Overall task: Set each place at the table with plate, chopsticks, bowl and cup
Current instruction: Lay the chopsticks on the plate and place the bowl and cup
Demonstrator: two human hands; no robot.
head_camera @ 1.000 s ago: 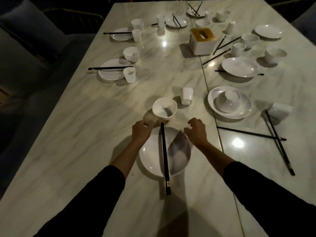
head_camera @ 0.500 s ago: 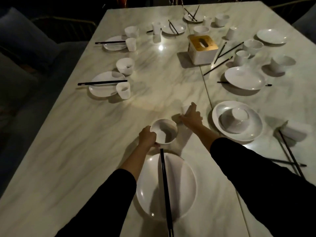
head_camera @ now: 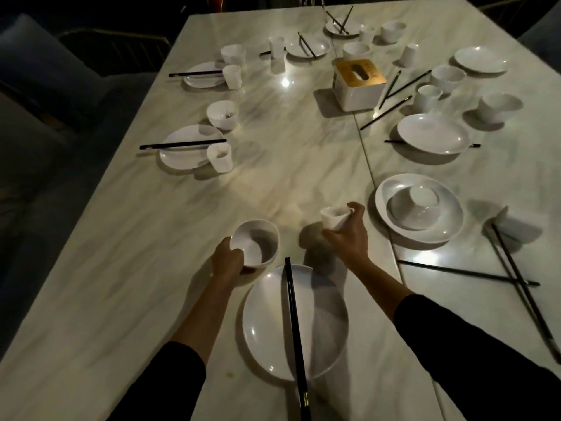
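Nearest the camera on the glossy, grey-veined marble worktop (head_camera: pixel 127 268) sits a round white glazed plate (head_camera: pixel 321 329), with a pair of slim black chopsticks (head_camera: pixel 294 326) lying straight across its middle, their near ends overhanging the rim. Left hand (head_camera: pixel 227 262) grasps a small round white bowl (head_camera: pixel 256 243) by its near wall, just beyond the plate's far-left rim; bowl opening faces up, interior smooth and shaded. Whether the bowl touches the worktop cannot be told. Right hand (head_camera: pixel 349 235) is curled around a small white cup (head_camera: pixel 334 217), tilted with its mouth toward the left, held just beyond the plate's far-right rim. Both forearms are bare below dark sleeves.

To the right, a second white plate (head_camera: pixel 394 226) carries an upturned bowl (head_camera: pixel 416 205); loose black chopsticks (head_camera: pixel 467 273) lie crossed on the worktop beside it. Left side: plate with chopsticks across it (head_camera: pixel 182 144) and a plain cylindrical cup (head_camera: pixel 220 158) touching its rim. Mid-worktop stands a white square tissue box (head_camera: pixel 358 83) with a gold top.
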